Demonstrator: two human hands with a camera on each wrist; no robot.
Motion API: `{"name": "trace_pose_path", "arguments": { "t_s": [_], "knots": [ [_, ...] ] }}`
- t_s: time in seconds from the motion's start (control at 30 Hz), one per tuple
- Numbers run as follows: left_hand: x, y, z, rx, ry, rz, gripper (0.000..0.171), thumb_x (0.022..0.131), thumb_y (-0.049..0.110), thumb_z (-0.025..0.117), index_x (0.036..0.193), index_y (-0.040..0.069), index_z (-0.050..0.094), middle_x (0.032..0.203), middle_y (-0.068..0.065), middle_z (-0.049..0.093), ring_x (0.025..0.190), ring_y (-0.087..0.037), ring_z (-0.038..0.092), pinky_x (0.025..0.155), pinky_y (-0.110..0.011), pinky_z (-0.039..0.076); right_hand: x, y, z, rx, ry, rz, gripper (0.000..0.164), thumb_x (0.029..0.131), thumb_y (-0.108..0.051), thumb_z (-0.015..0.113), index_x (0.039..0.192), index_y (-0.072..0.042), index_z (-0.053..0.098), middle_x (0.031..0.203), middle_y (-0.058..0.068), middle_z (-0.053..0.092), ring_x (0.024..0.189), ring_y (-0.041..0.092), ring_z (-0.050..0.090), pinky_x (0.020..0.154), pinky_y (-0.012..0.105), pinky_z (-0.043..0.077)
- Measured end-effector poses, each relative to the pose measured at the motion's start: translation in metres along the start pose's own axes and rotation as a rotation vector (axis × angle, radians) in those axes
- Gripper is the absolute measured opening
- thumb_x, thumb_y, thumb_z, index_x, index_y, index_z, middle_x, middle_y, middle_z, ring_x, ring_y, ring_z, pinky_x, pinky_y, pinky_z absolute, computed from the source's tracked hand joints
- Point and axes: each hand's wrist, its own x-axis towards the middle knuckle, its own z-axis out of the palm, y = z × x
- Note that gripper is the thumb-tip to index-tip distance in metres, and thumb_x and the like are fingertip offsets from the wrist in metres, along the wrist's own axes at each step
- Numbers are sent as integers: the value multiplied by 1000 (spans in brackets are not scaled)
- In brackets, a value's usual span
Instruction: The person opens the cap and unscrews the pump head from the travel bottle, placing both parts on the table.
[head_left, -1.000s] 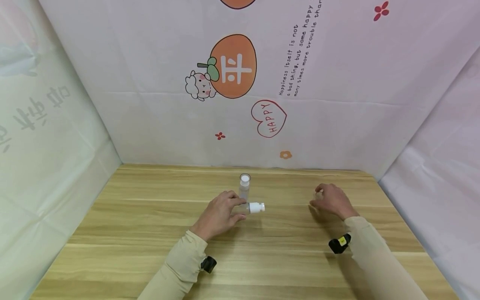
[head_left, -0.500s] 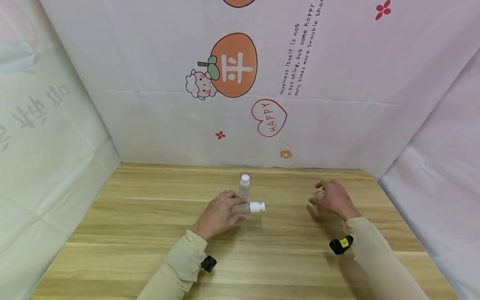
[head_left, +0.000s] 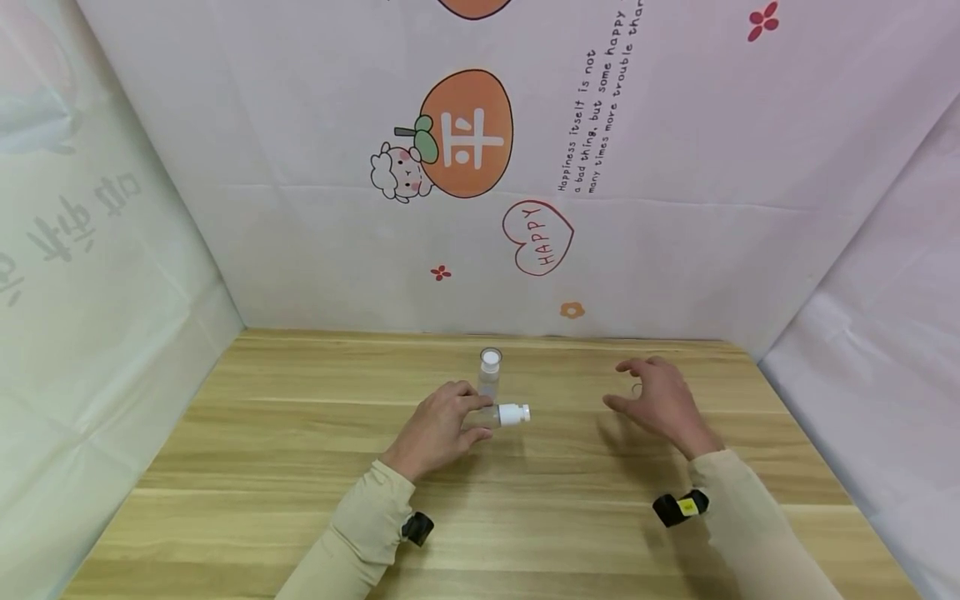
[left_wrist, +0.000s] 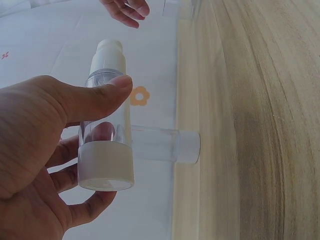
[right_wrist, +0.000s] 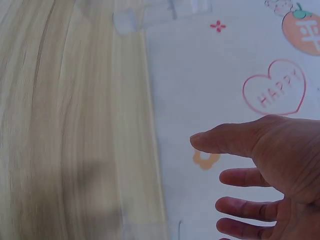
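Observation:
My left hand [head_left: 438, 429] grips a clear pump bottle [head_left: 513, 414], held sideways with its white pump top pointing right. In the left wrist view, the thumb crosses the clear body above the bottle's white base [left_wrist: 106, 167], and fingers wrap behind. A second, similar bottle [head_left: 489, 383] stands upright on the table just behind it, its clear body and white base [left_wrist: 188, 146] showing. My right hand [head_left: 663, 407] hovers to the right with thumb and fingers spread, holding nothing. Beside its palm, partly hidden, stands a clear cap [head_left: 637, 389], faint at the bottom of the right wrist view.
The wood-grain table [head_left: 300, 517] ends at a white printed backdrop [head_left: 322, 250] close behind the bottles. White sheets [head_left: 900, 358] also enclose the left and right sides. Black wrist cameras [head_left: 417, 528] sit on both sleeves.
My right hand has spread its thumb and fingers and drawn off the clear cap, shifting slightly left. The left hand and its bottle have stayed in place.

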Motion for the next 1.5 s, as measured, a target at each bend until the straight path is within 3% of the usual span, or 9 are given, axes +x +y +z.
{"name": "trace_pose_path", "arguments": {
  "t_s": [0.37,0.7,0.87,1.1,1.5],
  "knots": [
    [2,1,0,-3,9,-1,39,82,22,87,117,8,75,103,-7,69,86,-17,58,71,-34,52,-10,-30,5,134,18,-100,52,84,-24,85,125,2,66,114,21,61,106,39,58,85,56,49],
    [3,3,-1,7,12,3,39,83,24,86,117,8,75,104,-5,68,87,-15,58,71,-32,52,-19,-54,11,388,-81,-150,49,87,-26,84,127,-5,65,115,10,66,106,32,61,86,52,52],
    [4,4,-2,8,17,11,38,84,25,85,117,9,75,102,-4,68,85,-14,57,70,-31,51,-20,-64,17,494,-138,-145,49,87,-22,83,128,-5,63,113,9,67,101,26,64,88,52,54],
    [5,4,-1,6,32,25,36,84,26,86,115,10,76,102,-3,67,85,-14,57,70,-31,51,-20,-72,29,619,-199,-112,54,88,-22,83,133,-3,59,114,13,67,101,28,66,89,48,54],
    [7,7,1,-12,73,47,37,81,22,88,113,8,76,103,-4,67,89,-17,60,74,-35,53,-18,-88,38,665,-241,-59,49,92,-29,78,133,-7,60,115,9,67,100,24,65,85,40,54]
  ]
}}
